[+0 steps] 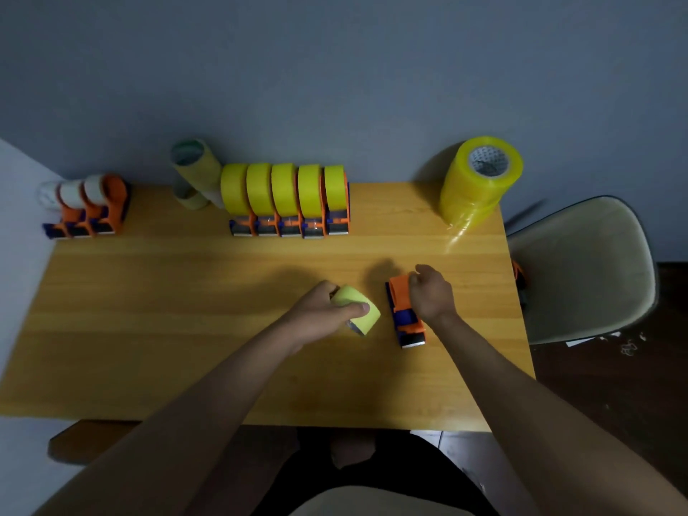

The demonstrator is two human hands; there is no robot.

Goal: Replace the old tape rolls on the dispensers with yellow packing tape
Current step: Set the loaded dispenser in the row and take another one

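Two hands over bench (149, 329): left hand (320, 314) grips yellow roll (359, 310), right hand (432, 294) just beside it grips orange dispenser (404, 310).

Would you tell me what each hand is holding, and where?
Left hand grips a pale yellow roll around its outer face; right hand grips the orange dispenser's rear end.

I am seeing open wooden desk (149, 310) lying left of both hands; five yellow-roll dispensers (286, 199) and a stacked yellow tape tower (476, 184) are blocking the far edge.
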